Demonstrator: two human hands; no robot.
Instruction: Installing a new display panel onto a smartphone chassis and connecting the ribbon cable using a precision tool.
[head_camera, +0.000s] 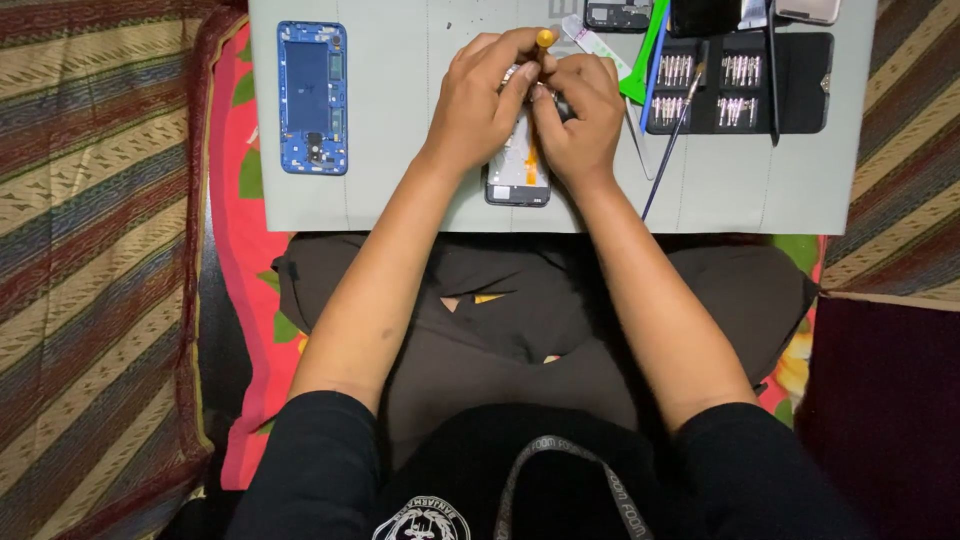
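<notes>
Crossing our dark-trousered legs (520, 330), we are closing our left hand (480, 100) and right hand (580, 115) together around an orange-tipped screwdriver (544, 40) over the opened grey phone (518, 175), lengthwise toward us.

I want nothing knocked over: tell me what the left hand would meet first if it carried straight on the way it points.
Probably the right hand, which it already seems to touch above the opened phone; depth is unclear.

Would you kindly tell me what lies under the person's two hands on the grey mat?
An opened phone lies under the left hand and right hand, its lower end showing. A yellow-tipped tool rises between the fingers. The phone's upper part is covered.
</notes>
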